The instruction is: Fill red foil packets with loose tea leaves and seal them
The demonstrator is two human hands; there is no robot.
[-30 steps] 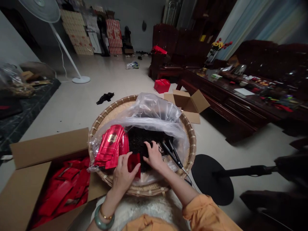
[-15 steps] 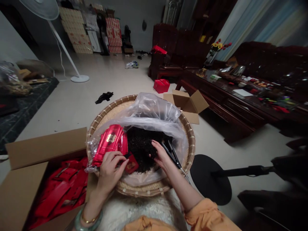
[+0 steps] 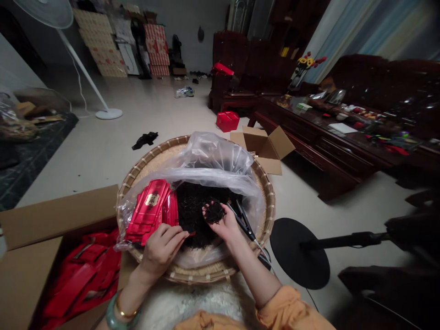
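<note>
My right hand (image 3: 227, 228) is turned palm up and cups a handful of dark dried tea leaves (image 3: 214, 212). It hovers over the loose leaf pile (image 3: 192, 201), which lies in a clear plastic bag (image 3: 220, 156) on a round woven bamboo tray (image 3: 270, 201). Between the fingertips of my left hand (image 3: 162, 251) is a small red packet (image 3: 191, 233), seen nearly edge-on and mostly hidden. Behind that hand lies a fanned stack of shiny red packets (image 3: 153, 208). Right of the leaves rests a black two-armed tool (image 3: 245, 220) with a pale cord, resembling a hair straightener.
At lower left an open cardboard box (image 3: 58, 206) holds many red packets (image 3: 85, 270). Beyond the tray are another open carton (image 3: 270, 166) and a red box (image 3: 227, 121). A round black stand base (image 3: 299, 254) is on the right, near a dark wooden table (image 3: 330, 156).
My right hand has risen slightly from the pile and turned palm up, now showing leaves in it. The packet in my left hand has tilted from face-on to nearly edge-on.
</note>
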